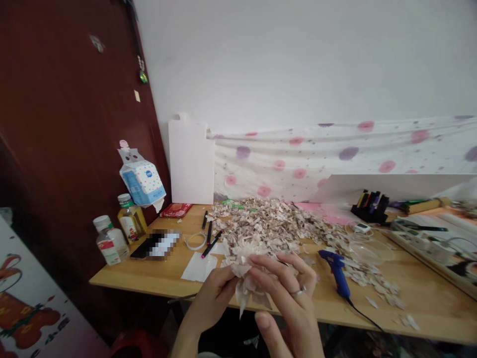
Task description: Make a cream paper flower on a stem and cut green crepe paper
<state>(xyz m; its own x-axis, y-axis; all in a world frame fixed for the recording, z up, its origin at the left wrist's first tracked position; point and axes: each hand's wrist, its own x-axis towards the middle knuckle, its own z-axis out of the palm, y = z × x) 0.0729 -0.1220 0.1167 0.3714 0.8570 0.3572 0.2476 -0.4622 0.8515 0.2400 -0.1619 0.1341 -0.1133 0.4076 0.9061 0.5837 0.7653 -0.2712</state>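
A pale, ruffled flower-like bunch of papery petals (244,291) is held up in front of the table edge. My left hand (210,298) is closed on its left side, with thumb and fingers partly hidden by the petals. From the right, my right hand (292,291) lays its outstretched fingers over the bunch, its thumb standing apart below. A ring sits on one of its fingers. Behind both hands spreads a large heap of dry, pale flakes (261,219). To the right of my right hand a blue hot glue gun (337,273) rests on the table.
On the wooden table (160,278) lie several black pens (209,232), a white sheet (199,267), a clear tape ring (195,241) and a phone (154,245). Two bottles (131,219) stand left. Right are a pen holder (369,206) and power strip (439,251).
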